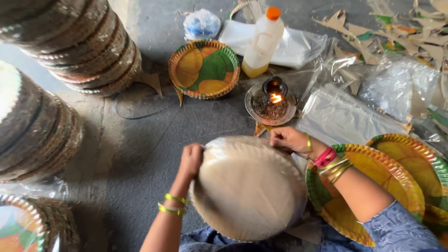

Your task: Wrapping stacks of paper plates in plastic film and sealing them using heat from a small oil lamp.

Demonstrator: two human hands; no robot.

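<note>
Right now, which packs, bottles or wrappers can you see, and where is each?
Wrapped plate stack: round, beige, in clear film, held by left hand and right hand.
Bottle: top centre, cloudy white, orange cap, yellowish liquid.
Clear bags: flat, right of the small flame.
Wrapped plate rolls: upper left, brownish.

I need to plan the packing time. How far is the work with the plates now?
Done: wrapped plate rolls lie stacked at left. In hand: left hand and right hand hold a plastic-covered plate stack near the small flame. Left: loose plates at right, empty bags beyond.
</note>
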